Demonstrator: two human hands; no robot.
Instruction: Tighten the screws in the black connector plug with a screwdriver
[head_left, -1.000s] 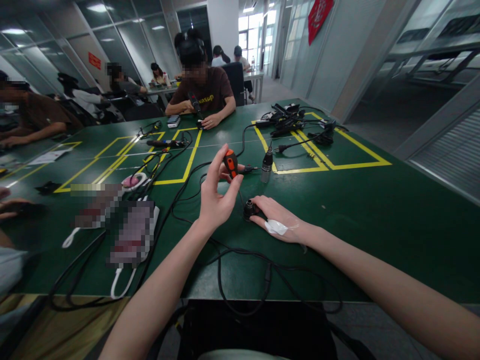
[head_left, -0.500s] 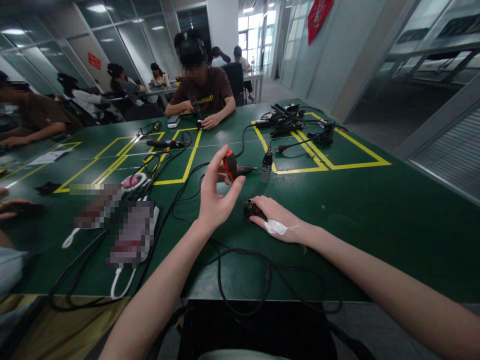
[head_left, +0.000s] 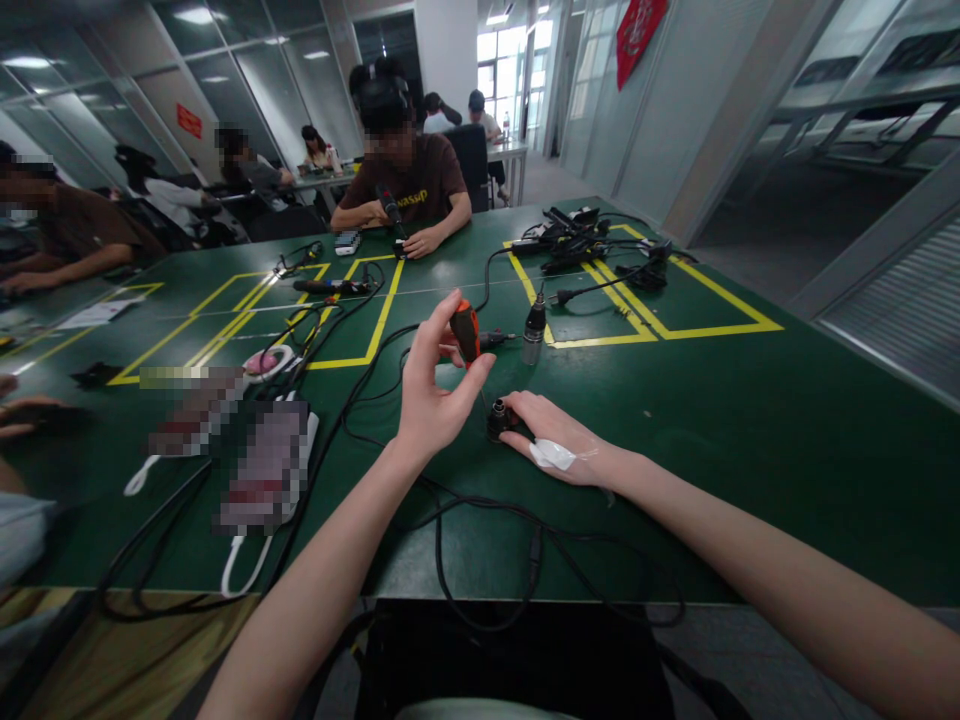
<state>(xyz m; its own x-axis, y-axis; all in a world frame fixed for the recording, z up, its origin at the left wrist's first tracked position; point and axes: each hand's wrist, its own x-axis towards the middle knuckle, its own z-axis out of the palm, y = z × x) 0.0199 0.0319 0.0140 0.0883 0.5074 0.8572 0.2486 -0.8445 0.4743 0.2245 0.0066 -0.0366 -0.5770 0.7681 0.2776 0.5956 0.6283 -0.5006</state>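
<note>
Screwdriver poised over the plug, both hands engaged.

Left hand (head_left: 431, 395) raised above the table (head_left: 750, 420), fingers (head_left: 431, 325) pinched shut round the orange-and-black screwdriver (head_left: 465, 332); right hand (head_left: 559, 435) flat on the table, fingers closed on the small black plug (head_left: 498, 418) to steady it. Best done by keeping the plug pinned and the tip square in the screw head, turning with fingertips only. Long axis of the screwdriver near upright, handle up and tilted slightly left, thin shaft pointing down toward the plug, just above it.

Bright ceiling lights w/ window glare at back, edges warped, faces blurred.
</note>
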